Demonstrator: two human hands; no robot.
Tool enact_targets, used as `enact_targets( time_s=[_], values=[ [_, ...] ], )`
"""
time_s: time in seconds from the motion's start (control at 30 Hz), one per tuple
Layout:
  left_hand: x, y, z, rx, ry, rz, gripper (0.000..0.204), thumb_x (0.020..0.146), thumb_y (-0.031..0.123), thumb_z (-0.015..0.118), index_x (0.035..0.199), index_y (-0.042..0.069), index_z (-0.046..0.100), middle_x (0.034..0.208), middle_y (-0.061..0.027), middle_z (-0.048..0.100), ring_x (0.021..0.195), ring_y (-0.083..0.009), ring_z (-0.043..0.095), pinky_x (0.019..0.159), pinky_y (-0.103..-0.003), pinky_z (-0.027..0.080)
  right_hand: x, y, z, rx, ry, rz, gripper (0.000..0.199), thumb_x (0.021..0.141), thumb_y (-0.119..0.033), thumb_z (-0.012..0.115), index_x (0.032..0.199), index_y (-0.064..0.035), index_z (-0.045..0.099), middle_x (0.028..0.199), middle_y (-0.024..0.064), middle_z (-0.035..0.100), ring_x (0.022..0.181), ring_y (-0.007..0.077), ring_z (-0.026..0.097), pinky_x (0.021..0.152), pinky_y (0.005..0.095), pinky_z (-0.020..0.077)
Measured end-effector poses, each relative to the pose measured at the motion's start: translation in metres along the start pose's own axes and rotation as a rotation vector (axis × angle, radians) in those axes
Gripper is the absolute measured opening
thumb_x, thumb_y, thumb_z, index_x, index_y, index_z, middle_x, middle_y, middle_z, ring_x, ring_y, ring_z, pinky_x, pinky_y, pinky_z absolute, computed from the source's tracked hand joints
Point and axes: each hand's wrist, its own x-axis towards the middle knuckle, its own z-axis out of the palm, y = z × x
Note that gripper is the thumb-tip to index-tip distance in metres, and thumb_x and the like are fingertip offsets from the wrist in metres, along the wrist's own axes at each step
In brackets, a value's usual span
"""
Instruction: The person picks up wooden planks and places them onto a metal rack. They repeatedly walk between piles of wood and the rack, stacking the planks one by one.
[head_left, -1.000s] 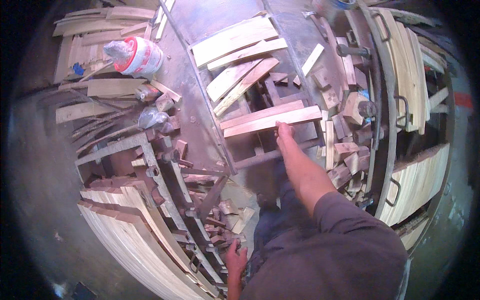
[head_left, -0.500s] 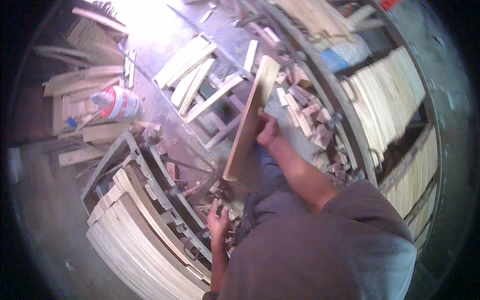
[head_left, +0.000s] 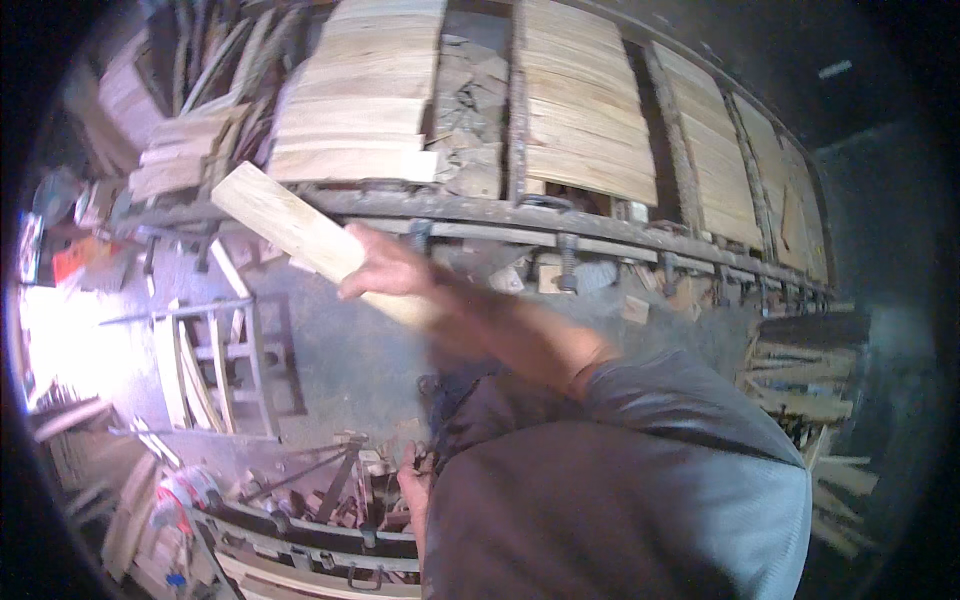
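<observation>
My right hand grips a pale wooden board near its middle, thumb on one side, holding it out in front of me. Its far end reaches over the edge of a long metal clamp rack; its near end is partly covered by my forearm. Low beside my body, my left hand is only partly in view, with nothing seen in it and a finger stretched up. Nearest to it is a second rack with clamps along its side.
Pale wood panels lie in the long rack, wood scraps between them. A metal frame with several strips stands on the floor at left. A white and red bucket is at lower left, and stacked lumber at right.
My view has swung to the right, bringing the long rack across the front. The board, still in my right hand, now points toward that rack. My left hand stays low and is less visible.
</observation>
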Motion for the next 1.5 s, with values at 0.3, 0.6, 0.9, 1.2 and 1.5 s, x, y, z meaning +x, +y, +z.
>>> enact_targets(
  time_s=[0.3, 0.6, 0.9, 1.2, 1.5],
  values=[
    [0.028, 0.104, 0.073, 0.091, -0.028, -0.026, 0.037, 0.091, -0.011, 0.055, 0.127, -0.002, 0.058, 0.112, -0.0088, 0.065, 0.101, -0.0163, 0.058, 0.089, -0.029, 0.047, -0.223, -0.183, -0.33, -1.384, 0.42, 0.35, 0.065, 0.06, -0.018, 0.074, 0.121, -0.004, 0.057, 0.105, 0.0203, 0.067, 0.102, 0.0362, 0.064, 0.09, 0.0432, 0.0513],
    [0.046, 0.094, 0.188, -0.372, -0.038, -0.214, 0.034, 0.096, 0.012, 0.052, 0.128, 0.002, 0.058, 0.123, -0.0104, 0.061, 0.112, -0.0209, 0.056, 0.092, -0.033, 0.047, -0.349, -0.049, -0.487, -1.425, 0.359, 0.253, 0.059, 0.063, -0.015, 0.074, 0.12, -0.0045, 0.058, 0.113, 0.0189, 0.065, 0.105, 0.0382, 0.063, 0.088, 0.0439, 0.0517],
    [0.081, 0.295, 0.224, 0.356, 0.079, 0.229, 0.035, 0.093, -0.003, 0.054, 0.127, -0.005, 0.058, 0.121, -0.0165, 0.066, 0.113, -0.0243, 0.061, 0.1, -0.035, 0.046, -0.306, 0.032, -0.466, -1.22, 0.101, 0.205, 0.044, 0.059, -0.011, 0.069, 0.099, 0.0024, 0.057, 0.097, 0.0191, 0.056, 0.101, 0.0371, 0.057, 0.09, 0.0441, 0.0477],
    [0.153, 0.383, 0.277, 0.369, 0.085, 0.389, 0.032, 0.095, 0.013, 0.058, 0.121, -0.006, 0.062, 0.115, -0.0177, 0.069, 0.108, -0.0249, 0.065, 0.097, -0.036, 0.047, -0.288, 0.028, -0.477, -1.538, -0.03, 0.308, 0.031, 0.065, -0.016, 0.066, 0.091, 0.0003, 0.059, 0.082, 0.0184, 0.064, 0.079, 0.0339, 0.065, 0.071, 0.046, 0.0526],
    [0.306, 0.421, 0.345, 0.837, -0.117, 0.396, 0.057, 0.082, 0.027, 0.071, 0.128, -0.003, 0.057, 0.115, -0.0258, 0.066, 0.104, -0.0402, 0.065, 0.089, -0.042, 0.051, -0.407, -0.014, -0.521, -1.121, 1.05, 0.405, 0.022, 0.083, -0.02, 0.064, 0.098, -0.0032, 0.065, 0.077, 0.0182, 0.067, 0.076, 0.033, 0.067, 0.067, 0.0429, 0.0517]
  ],
)
